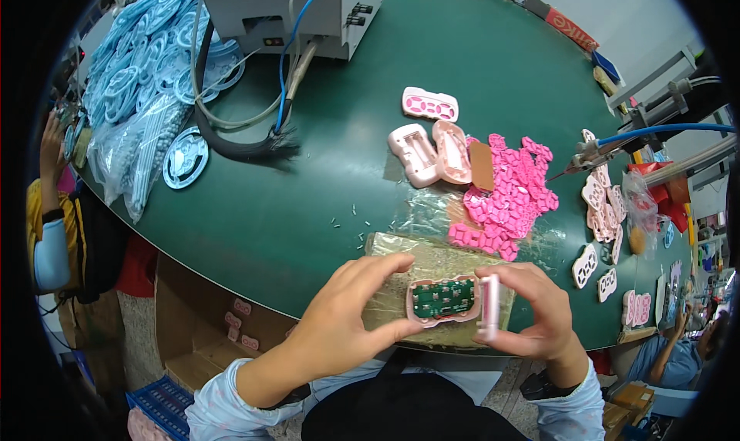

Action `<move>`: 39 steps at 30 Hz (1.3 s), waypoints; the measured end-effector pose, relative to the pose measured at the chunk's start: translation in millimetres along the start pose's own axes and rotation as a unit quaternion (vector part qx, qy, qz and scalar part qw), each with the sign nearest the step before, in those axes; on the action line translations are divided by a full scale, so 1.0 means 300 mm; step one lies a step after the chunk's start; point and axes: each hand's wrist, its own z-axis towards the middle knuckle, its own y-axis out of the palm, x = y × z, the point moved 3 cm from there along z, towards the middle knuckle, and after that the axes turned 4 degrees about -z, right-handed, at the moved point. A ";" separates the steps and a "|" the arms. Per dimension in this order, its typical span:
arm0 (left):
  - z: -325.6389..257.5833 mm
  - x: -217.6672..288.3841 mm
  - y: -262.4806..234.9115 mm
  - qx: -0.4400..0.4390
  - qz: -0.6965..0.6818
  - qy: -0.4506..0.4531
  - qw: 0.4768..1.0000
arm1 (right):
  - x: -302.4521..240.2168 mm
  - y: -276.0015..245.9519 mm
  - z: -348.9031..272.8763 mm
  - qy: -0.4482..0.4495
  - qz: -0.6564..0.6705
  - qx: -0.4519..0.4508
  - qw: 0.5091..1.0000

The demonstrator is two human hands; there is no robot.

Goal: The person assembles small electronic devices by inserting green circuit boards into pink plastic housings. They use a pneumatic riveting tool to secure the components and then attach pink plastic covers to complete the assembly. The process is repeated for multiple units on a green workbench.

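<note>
A pale pink plastic case half (411, 315) lies on a tape-wrapped block (393, 247) in front of me, with a green circuit board (445, 297) seated in it. My left hand (343, 302) is beside the case, thumb tip at its lower left corner. Its thumb and forefinger are spread apart. Between the thumb and fingers of my right hand (546, 306) a pale pink cover (491, 308) stands on edge, close to the right end of the case. The cover's face is turned away and cannot be made out.
Pink button pads (509, 190) lie heaped beyond the block, beside open pink shells (416, 154). A grey machine (293, 13) with hoses and a bundle of light-blue parts (142, 48) stand far left. A metal arm (640, 125) reaches in at right. Small metal pins (337, 224) are scattered.
</note>
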 end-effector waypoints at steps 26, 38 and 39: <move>-0.033 -0.058 0.066 0.048 0.054 0.080 0.994 | -0.053 0.025 0.093 -0.020 -0.181 -0.135 0.974; 0.021 -0.006 0.079 0.092 0.073 0.105 0.988 | -0.014 -0.027 0.048 0.009 -0.158 -0.066 0.985; 0.018 -0.012 0.079 0.094 0.075 0.100 0.988 | -0.015 -0.025 0.051 0.011 -0.152 -0.060 0.987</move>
